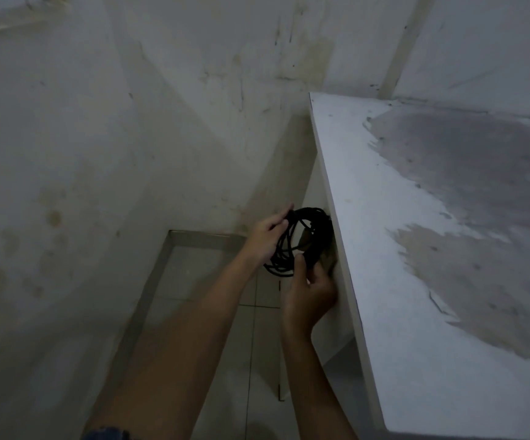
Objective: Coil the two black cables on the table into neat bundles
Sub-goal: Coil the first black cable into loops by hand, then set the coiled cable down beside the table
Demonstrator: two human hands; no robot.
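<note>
Wall (98, 154) of stained, off-white plaster fills the left of my view. Below it lie pale floor tiles (213, 281) with a raised grey border.

Next comes the left hand (267, 236). Its fingers curl round the left side of a loose coil of thin black cable (284, 249), with the forefinger stretched along the top of the loops. The coil hangs in the air just beside the table edge, not on the table. The right hand (309, 293) grips the coil's lower right, thumb pressed over the gathered strands.

I judge the step to be tidying and securing this first bundle. To do it well, I would hold the right-hand grip firm so the loops cannot spring apart. The left hand could then even the loops to one size before the free end is wrapped round the middle. Several loops sag lower than the rest, so a slack grip may let them tangle. I cannot tell where the cable's ends are.

On the right, a flat grey-white tabletop (384, 217) with large worn dark patches runs to the room's corner. No second cable is in my view. The light is dim.
</note>
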